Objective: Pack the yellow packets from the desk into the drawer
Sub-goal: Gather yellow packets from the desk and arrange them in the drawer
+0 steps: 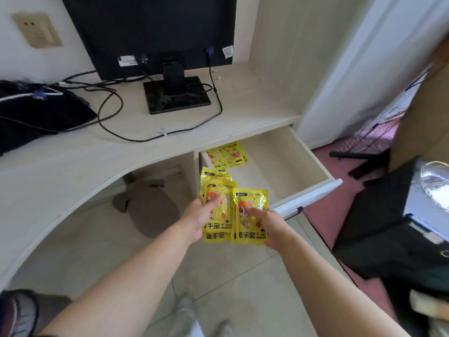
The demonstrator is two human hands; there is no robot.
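Note:
My left hand [198, 218] grips a fanned stack of yellow packets [215, 188] with a cartoon face printed on them. My right hand [267, 223] holds one more yellow packet [250, 203] beside that stack. Both hands hover in front of the open drawer [308, 154], just before its left front corner. Inside the drawer, at the back left, lie a few more yellow packets [229, 154]. The pale desk top [73, 164] shows no packets.
A black monitor [155, 32] on its stand [177, 98] sits on the desk with black cables [109, 113] looping across. A dark bag [36, 110] lies at the desk's left. A black chair [388, 227] stands to the right of the drawer front [313, 195].

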